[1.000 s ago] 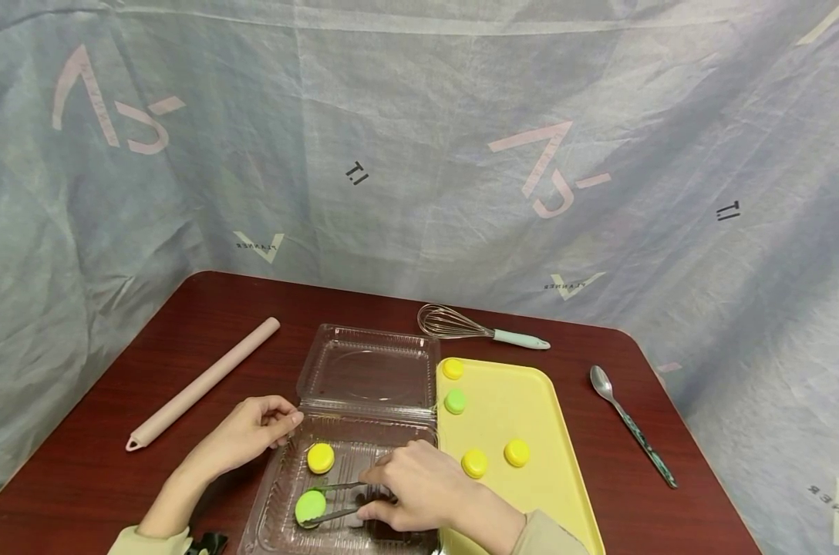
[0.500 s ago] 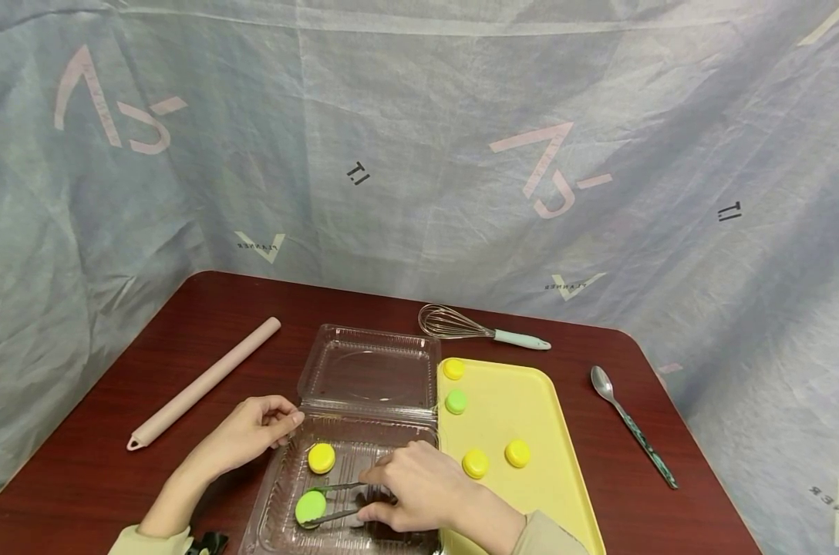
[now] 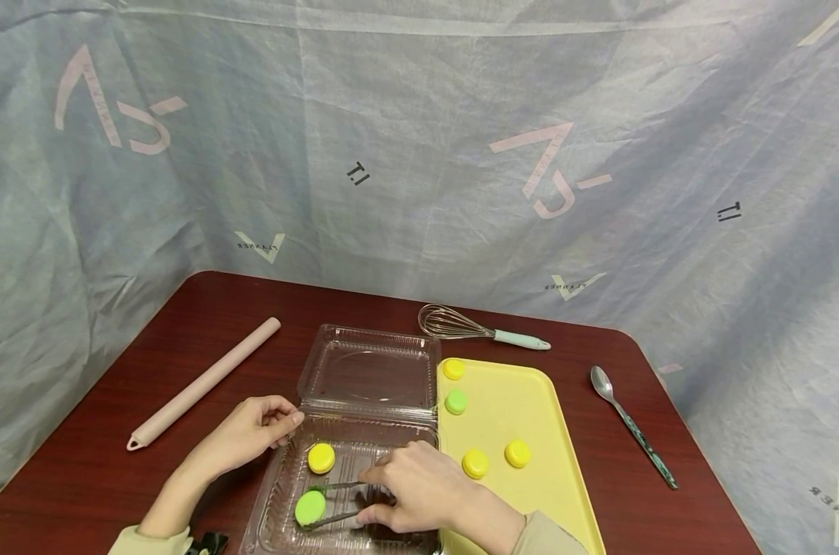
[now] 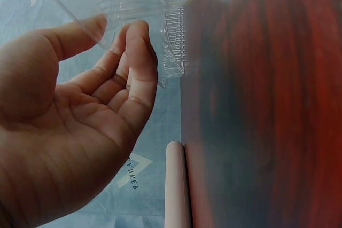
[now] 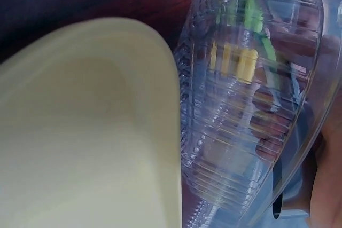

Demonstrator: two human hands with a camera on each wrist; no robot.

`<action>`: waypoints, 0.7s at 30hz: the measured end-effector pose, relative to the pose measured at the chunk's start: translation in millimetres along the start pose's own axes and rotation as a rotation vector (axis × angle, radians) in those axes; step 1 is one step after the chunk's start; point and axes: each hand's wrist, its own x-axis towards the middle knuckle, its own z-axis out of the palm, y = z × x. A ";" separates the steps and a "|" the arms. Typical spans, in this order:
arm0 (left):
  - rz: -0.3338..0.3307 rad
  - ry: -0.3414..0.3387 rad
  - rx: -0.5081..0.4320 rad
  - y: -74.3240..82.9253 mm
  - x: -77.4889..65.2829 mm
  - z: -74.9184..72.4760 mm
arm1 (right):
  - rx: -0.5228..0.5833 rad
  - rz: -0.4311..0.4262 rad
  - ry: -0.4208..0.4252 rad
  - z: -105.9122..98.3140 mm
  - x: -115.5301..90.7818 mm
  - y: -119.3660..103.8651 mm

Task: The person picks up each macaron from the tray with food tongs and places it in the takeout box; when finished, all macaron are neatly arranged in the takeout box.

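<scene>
Tongs [image 3: 332,519] gripped by right hand [image 3: 419,489] straddle a green disc [image 3: 311,509] inside the clear container [image 3: 371,425], near a yellow disc [image 3: 321,459]; left hand [image 3: 253,428] pinches the rim; 2 discs in, 4 others [image 3: 475,463] on the tray [image 3: 510,401] apparently left

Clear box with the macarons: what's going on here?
A person's right hand holds dark tongs, the tips at either side of a green macaron in the open clear box, near a yellow macaron. The left hand is at the box's edge, apparently pinching it. Four more macarons, three yellow, one green, lie on the yellow tray.
</scene>
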 end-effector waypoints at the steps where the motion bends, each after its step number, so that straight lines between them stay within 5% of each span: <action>1: -0.001 0.000 -0.001 0.0 0.0 -0.1 | -0.003 0.000 0.002 0.0 0.0 0.0; 21: -0.014 0.000 -0.002 0.4 -0.3 0.4 | 0.012 0.022 0.018 -7.4 -1.5 0.8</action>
